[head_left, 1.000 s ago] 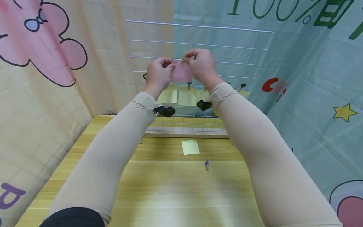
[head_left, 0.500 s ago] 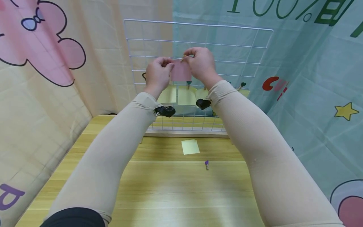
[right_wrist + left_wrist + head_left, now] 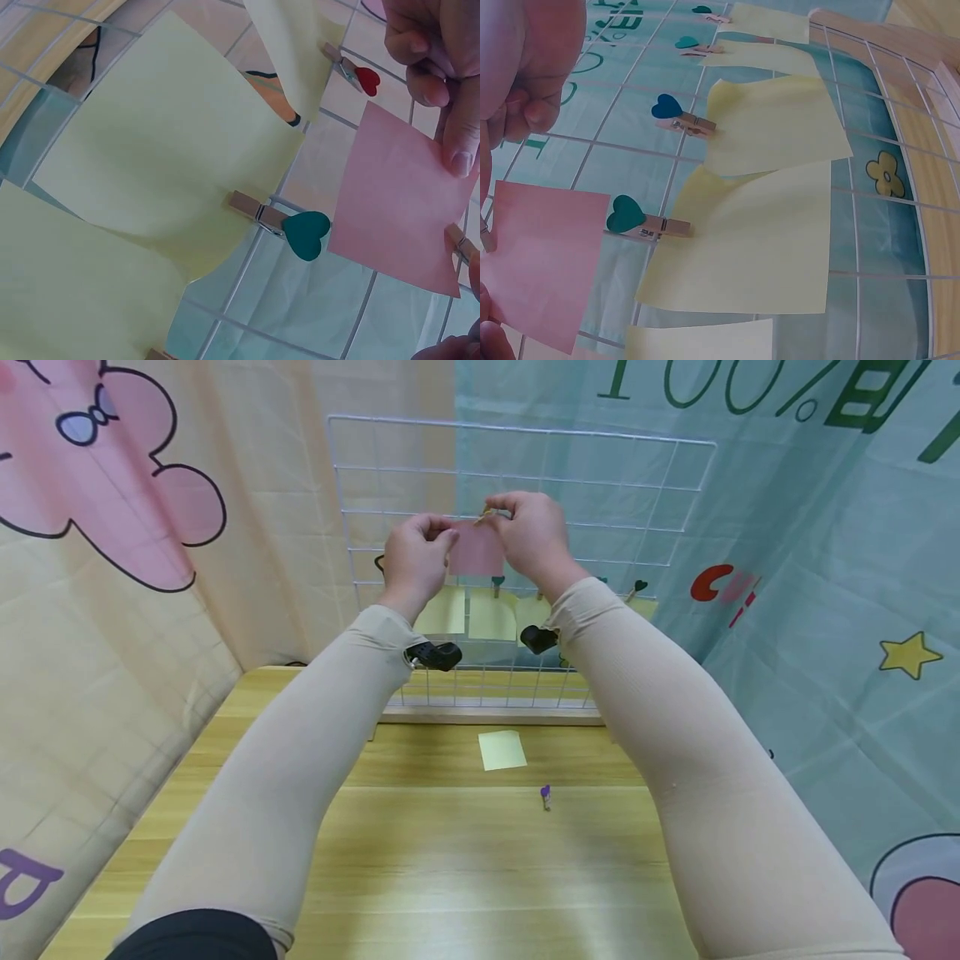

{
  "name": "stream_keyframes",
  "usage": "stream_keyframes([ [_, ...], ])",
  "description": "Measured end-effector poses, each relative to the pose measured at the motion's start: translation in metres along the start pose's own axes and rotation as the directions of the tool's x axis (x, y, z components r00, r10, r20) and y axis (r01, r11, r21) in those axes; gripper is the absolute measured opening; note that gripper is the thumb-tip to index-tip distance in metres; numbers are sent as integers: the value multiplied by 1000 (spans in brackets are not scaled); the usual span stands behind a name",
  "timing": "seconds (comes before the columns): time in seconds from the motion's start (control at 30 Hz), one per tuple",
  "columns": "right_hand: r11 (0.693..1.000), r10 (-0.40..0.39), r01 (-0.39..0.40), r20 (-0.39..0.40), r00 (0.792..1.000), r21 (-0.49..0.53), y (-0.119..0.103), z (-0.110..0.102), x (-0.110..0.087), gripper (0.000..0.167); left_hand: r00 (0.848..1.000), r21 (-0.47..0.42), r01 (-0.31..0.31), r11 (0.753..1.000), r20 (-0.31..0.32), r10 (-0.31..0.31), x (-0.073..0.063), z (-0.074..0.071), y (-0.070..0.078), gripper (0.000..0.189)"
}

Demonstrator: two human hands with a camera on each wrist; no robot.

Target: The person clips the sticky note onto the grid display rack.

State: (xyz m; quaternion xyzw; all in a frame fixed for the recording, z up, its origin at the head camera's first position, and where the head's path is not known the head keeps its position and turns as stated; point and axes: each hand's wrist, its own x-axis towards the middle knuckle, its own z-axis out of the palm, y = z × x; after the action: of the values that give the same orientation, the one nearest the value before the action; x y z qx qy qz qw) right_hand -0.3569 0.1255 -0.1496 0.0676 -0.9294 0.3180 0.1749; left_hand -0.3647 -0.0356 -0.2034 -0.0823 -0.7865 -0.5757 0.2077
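Note:
In the head view, my left hand (image 3: 414,560) pinches the left edge of a pink paper square (image 3: 477,550) near its top. My right hand (image 3: 536,535) pinches a small wooden clothespin (image 3: 483,516) at the upper edge of that paper. The right wrist view shows this clothespin (image 3: 461,244) overlapping the pink paper's (image 3: 405,202) edge; its far end is covered by fingers. Both hands are in front of a white wire grid (image 3: 600,483). Beneath the pink paper, yellow notes (image 3: 757,232) hang from the grid by clothespins with heart tops, one of them green (image 3: 626,215).
On the wooden table (image 3: 450,860) lie a loose yellow note (image 3: 502,750) and a clothespin with a purple heart (image 3: 546,797). The grid stands in a wooden base (image 3: 491,716). Printed curtains (image 3: 825,610) enclose the back and sides. A red heart clothespin (image 3: 367,80) holds another note.
Both hands stay at the same place on the grid, with the pink paper and clothespin held. Only slight finger motion and a small shift of the head view show.

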Motion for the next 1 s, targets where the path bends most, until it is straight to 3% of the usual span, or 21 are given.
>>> stream_keyframes([
  [0.53, 986, -124, 126, 24, 992, -113, 8, 1, -7, 45, 1000, 6, -16, 1000, -8, 16, -3, -2, 0, 21],
  [1.0, 971, -236, 237, 37, 971, -10, 23, -2, -18, 53, 1000, 27, -18, 999, -9, 18, -9, -5, 0, 23],
])
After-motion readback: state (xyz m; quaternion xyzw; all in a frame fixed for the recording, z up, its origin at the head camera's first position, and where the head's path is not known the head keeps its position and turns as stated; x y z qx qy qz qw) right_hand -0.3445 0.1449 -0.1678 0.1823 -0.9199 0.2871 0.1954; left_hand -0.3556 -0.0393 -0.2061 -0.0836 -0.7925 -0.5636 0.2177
